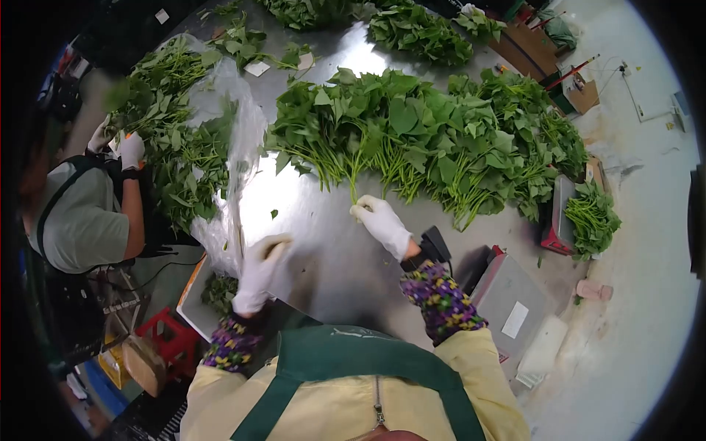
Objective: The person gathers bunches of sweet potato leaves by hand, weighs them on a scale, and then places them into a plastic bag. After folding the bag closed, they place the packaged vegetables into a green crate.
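Leafy stems [354, 182], pinched by gloved right hand [381, 224] before bunched greens [448, 136]. Gloved left hand [262, 275], blurred, held near clear plastic sheeting [247, 140]; its grip cannot be told.

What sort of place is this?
Probably a produce sorting or packing room. Bunches of leafy greens lie along a metal table, more greens are piled on the left beside clear plastic sheeting, and a gloved co-worker stands or sits by that pile.
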Motion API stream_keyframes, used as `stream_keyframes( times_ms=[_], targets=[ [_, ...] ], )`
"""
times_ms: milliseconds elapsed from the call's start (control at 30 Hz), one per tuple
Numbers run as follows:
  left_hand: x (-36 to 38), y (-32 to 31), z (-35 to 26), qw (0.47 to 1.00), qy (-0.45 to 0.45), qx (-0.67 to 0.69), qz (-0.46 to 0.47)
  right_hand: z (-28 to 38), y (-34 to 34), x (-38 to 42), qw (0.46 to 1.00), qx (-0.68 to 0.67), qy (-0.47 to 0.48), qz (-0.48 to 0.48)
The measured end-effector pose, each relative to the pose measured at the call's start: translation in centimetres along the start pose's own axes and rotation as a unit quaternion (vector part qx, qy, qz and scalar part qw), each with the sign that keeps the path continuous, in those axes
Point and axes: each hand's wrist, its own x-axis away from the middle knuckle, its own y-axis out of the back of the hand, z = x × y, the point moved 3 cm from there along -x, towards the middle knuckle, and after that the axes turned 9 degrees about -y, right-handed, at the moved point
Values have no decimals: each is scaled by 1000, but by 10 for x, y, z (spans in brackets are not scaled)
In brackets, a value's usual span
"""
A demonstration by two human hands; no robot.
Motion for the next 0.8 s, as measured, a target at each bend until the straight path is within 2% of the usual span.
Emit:
stream_keyframes(
  times_ms=[33, 100, 133, 167, 200, 233, 333, 400, 433, 467, 500, 533, 600, 633, 667, 700, 733, 767, 800],
  targets=[
    [-9, -27, -2, 994, 65, 74, 36, 19, 2, 25, 998, -61, 5, 26],
    [-19, -83, -20, 964, 154, 204, 76, 19, 3, 57, 995, -82, 3, 54],
    [-24, -100, -22, 963, 156, 205, 78, 17, 3, 70, 992, -100, 5, 82],
    [-28, -116, -19, 946, 168, 262, 92, 14, 3, 81, 990, -101, -2, 103],
    [-29, -128, -21, 925, 180, 318, 107, 9, 3, 90, 990, -102, -4, 100],
    [-28, -133, -24, 924, 180, 317, 110, 4, 4, 97, 993, -100, -4, 70],
    [-24, -142, -33, 948, 162, 259, 90, 4, 8, 109, 992, -121, 8, 22],
    [-14, -146, -29, 959, 74, 266, 65, -1, 6, 116, 978, -201, -49, -26],
    [-11, -145, -25, 972, 67, 223, 39, 0, -1, 117, 978, -202, -45, -23],
    [-5, -147, -22, 973, 65, 221, 36, -3, -7, 118, 956, -277, -74, -55],
    [1, -148, -24, 966, 89, 243, -20, -6, -12, 117, 927, -349, -103, -85],
    [5, -145, -24, 954, 113, 266, -74, -8, -15, 113, 928, -348, -101, -83],
    [4, -124, -26, 948, 31, 279, -154, -20, -11, 108, 840, -488, -46, -233],
    [1, -103, -32, 945, -27, 260, -197, -26, -16, 106, 841, -487, -47, -232],
    [0, -72, -45, 933, -77, 222, -274, -27, -22, 104, 916, -341, 4, -212],
    [-2, -39, -64, 917, -125, 130, -356, -27, -31, 102, 963, -185, 56, -186],
    [-6, -10, -70, 892, -172, 124, -399, -25, -40, 103, 982, -23, 104, -155],
    [-8, 15, -73, 863, -217, 118, -441, -20, -54, 105, 980, 190, 40, -52],
    [-11, 34, -72, 855, -209, 133, -456, -4, -60, 104, 968, 237, 59, 54]
  ],
)
